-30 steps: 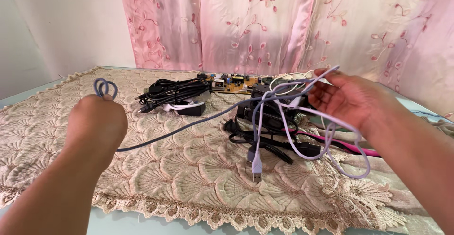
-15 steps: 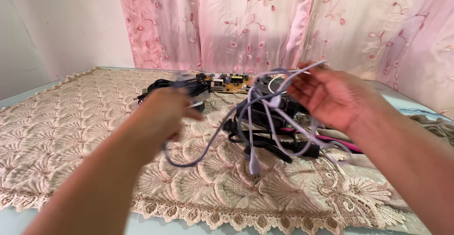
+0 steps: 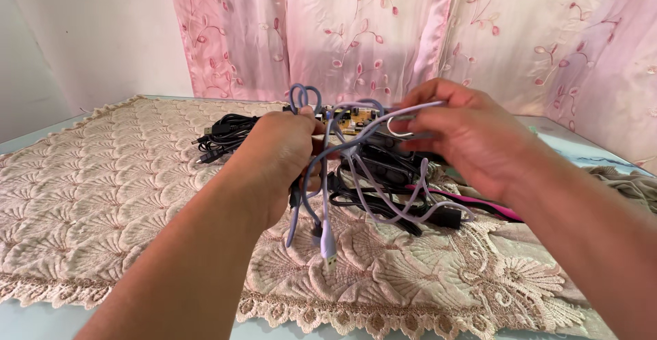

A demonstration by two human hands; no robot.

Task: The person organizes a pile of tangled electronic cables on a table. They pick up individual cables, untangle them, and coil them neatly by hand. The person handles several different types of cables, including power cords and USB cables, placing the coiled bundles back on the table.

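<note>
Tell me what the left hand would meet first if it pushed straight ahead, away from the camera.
Probably the green circuit board lying on the lace cloth just past the left hand, which grips the lilac cable. The black cable bundle sits off to its left. Depth is hard to judge.

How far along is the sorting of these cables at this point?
Done: one black cable bundle lies apart at the far left of the lace cloth. In hand: the left hand grips loops of the lilac cable, and the right hand holds its other strands; its plug ends dangle loose. Left: a tangle of black cables and a pink strap under the hands.
</note>
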